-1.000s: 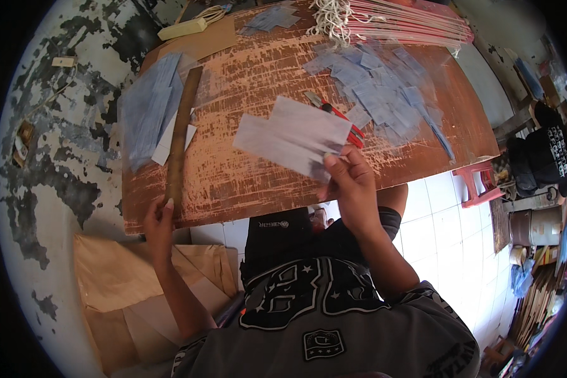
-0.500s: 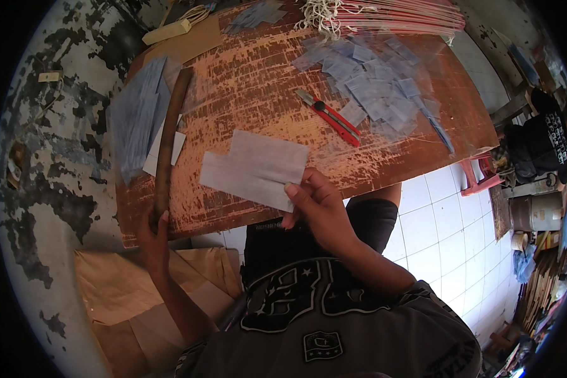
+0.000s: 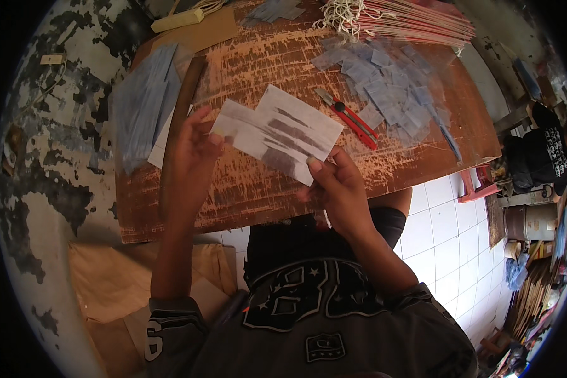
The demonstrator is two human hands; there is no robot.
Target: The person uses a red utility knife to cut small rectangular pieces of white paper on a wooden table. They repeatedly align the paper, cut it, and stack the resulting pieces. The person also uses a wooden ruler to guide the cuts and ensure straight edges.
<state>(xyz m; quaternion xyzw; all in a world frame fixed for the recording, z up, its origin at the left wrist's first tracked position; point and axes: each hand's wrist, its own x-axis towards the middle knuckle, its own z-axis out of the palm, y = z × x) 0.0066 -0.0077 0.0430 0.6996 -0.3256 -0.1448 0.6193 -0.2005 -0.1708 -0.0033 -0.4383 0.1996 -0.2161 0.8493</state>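
Observation:
Two overlapping pieces of white paper with dark grey streaks across them are held up tilted above the table. My right hand pinches their lower right side, thumb on top and fingers beneath. At the left end of the papers is my left hand, its thumb and fingertips closed at the edge. A long brown wooden stick lies to the left, partly hidden behind my left hand. Under it shows another white sheet. A red utility knife rests on the table right of the papers.
The worn brown table carries bluish clear plastic strips at left and a heap of small plastic pieces at right. Red sticks with white strings lie at the far edge. Brown paper sits below left; a red stool stands right.
My left hand has left the wooden stick and come up to the left end of the papers. My right hand has raised and turned the papers, so the dark streaks show more strongly.

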